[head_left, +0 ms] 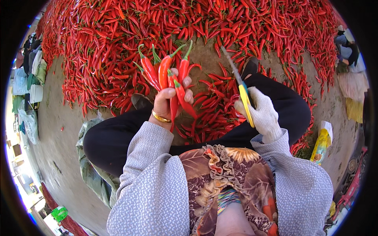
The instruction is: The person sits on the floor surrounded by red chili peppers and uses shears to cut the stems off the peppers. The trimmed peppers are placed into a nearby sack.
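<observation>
My bare left hand [165, 101], with a gold bangle [161, 117] at its wrist, is closed around a bunch of red chili peppers [164, 70]. Their green stems point up and away from me, and one pepper's tip hangs below the fingers. A white knit glove covers my right hand [261, 110], which grips yellow-handled scissors [244, 100]. The scissors' narrow metal blades point up and left, seen nearly edge-on, apart from the bunch. Between my legs lies a small heap of red chilies [211, 118], partly hidden by my left hand.
A broad pile of red chilies [192, 17] spreads before me over the concrete floor [71, 147]. Green plastic sheeting [91, 165] lies by my left knee. A yellow plastic package [322, 143] is at right. Other people [347, 48] sit at the far edges beside bags.
</observation>
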Demonstrator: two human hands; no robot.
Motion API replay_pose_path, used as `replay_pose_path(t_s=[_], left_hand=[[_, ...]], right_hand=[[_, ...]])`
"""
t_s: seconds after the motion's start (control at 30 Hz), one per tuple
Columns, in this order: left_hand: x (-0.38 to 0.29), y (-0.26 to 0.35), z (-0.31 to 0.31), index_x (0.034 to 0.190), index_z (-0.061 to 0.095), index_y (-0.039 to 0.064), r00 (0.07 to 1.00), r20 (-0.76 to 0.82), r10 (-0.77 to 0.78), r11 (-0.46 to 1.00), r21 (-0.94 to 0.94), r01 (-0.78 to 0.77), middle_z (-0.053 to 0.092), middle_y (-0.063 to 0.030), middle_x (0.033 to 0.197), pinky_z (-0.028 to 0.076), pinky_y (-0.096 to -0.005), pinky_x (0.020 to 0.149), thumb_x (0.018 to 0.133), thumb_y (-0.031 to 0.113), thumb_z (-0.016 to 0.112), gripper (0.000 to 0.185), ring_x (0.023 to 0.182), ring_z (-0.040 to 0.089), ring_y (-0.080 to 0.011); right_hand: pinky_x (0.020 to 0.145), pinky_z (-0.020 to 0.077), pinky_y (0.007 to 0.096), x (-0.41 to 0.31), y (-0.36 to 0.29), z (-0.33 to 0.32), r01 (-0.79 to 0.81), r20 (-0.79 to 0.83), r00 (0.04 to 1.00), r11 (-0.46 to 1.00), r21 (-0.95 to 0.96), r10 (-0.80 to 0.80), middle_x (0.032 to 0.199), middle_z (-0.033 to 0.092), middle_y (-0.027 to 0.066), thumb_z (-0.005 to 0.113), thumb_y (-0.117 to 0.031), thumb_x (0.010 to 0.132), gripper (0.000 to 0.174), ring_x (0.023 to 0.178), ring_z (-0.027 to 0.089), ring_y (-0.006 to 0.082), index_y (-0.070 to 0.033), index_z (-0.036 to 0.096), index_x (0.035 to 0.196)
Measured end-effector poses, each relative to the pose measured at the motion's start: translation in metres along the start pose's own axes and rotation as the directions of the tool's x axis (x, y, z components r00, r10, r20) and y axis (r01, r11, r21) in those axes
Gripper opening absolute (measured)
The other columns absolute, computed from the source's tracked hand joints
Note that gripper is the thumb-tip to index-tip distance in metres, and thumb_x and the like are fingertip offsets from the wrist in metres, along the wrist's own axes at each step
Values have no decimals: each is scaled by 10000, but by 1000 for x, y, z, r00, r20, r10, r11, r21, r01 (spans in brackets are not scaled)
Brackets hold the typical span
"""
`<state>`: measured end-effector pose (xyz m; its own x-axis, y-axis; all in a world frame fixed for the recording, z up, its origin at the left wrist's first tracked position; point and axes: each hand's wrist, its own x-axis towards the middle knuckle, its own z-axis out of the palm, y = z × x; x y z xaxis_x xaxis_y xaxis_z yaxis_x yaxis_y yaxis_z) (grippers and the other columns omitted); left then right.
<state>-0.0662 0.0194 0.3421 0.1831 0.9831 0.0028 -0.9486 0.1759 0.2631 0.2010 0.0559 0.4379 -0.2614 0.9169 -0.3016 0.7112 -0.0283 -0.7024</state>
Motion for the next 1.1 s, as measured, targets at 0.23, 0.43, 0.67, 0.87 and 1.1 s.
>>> replay_pose_path(t_s=[0.23, 0.43, 0.67, 0.87, 1.1], left_hand=[[-8, -8, 7, 1186, 413, 165, 980, 112, -163, 986, 50, 158, 461, -110, 1023, 533, -389, 632, 750, 107, 685, 518, 669, 658, -257], [-9, -13, 8, 1191, 432, 147, 973, 48, -227, 974, 12, 227, 489, -139, 1007, 541, -403, 639, 718, 81, 704, 549, 680, 636, -291], [-8, -10, 10, 1176, 453, 121, 957, -11, -290, 946, 146, 289, 514, -147, 1006, 545, -389, 650, 688, 52, 703, 552, 724, 619, -287], [-6, -3, 11, 1220, 453, 123, 974, -117, -195, 910, 349, 224, 527, -136, 1031, 551, -390, 672, 703, 72, 709, 579, 795, 626, -282], [-8, -5, 11, 1227, 450, 99, 950, -207, -232, 849, 434, 302, 544, -134, 1051, 546, -389, 702, 701, 67, 709, 588, 786, 630, -285]], right_hand=[[680, 463, 391, -5, 3, -14, -21, 467, 884, 999, -31, 34, 774, 609, 160, 668, -545, 810, 544, 763, 631, 310, -32, 598, 979], [678, 462, 374, -2, 3, -7, -56, 447, 893, 998, -12, 55, 764, 609, 142, 670, -548, 812, 548, 743, 628, 270, -30, 600, 978], [626, 456, 339, -2, -2, -4, -89, 368, 927, 996, 15, 78, 715, 614, 96, 691, -499, 830, 490, 662, 617, 190, -24, 626, 932], [481, 393, 250, -7, 0, -6, -278, 386, 910, 914, 295, 152, 589, 530, -4, 701, -356, 867, 331, 516, 509, 55, -33, 628, 889], [554, 441, 299, -2, 6, -2, -28, 487, 873, 990, 139, -43, 663, 573, 48, 658, -437, 866, 397, 608, 584, 131, -52, 588, 938]])
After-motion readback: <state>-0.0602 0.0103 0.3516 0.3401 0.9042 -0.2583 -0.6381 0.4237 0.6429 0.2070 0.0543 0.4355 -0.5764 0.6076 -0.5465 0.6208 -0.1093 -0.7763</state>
